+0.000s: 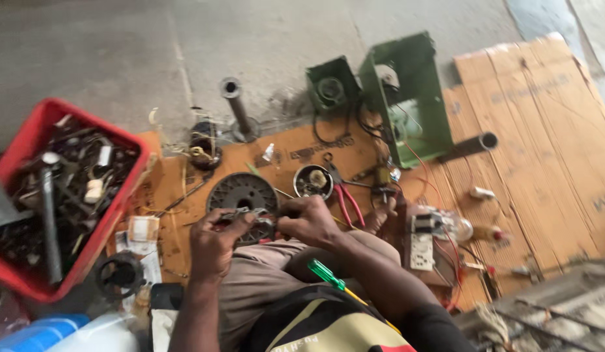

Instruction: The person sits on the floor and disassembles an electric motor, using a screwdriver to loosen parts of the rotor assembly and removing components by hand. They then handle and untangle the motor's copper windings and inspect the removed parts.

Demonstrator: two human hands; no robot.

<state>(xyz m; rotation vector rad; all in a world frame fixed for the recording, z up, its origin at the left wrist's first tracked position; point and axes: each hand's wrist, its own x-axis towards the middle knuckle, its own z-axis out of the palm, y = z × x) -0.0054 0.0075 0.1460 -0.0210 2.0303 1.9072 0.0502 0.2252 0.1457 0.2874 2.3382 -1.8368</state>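
Flattened cardboard point(524, 130) covers a concrete floor point(120, 45). At six o'clock, the left hand point(214, 244) and right hand point(309, 221), both curled shut, grip small pliers point(247, 215) between them, forearms bent inward over the knees. A ribbed metal disc point(240, 192) lies just behind, a red crate point(28, 143) at nine o'clock.

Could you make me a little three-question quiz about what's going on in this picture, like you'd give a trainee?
1. True or false: both hands meet on one small metal part.
2. Which holds the jumble of tools: A) red crate, B) green metal housing, C) cardboard sheet?
3. What colour are the handles of the pliers lying beyond the right hand?

Key: 1 true; 2 A; 3 red. The left hand grips the part too.
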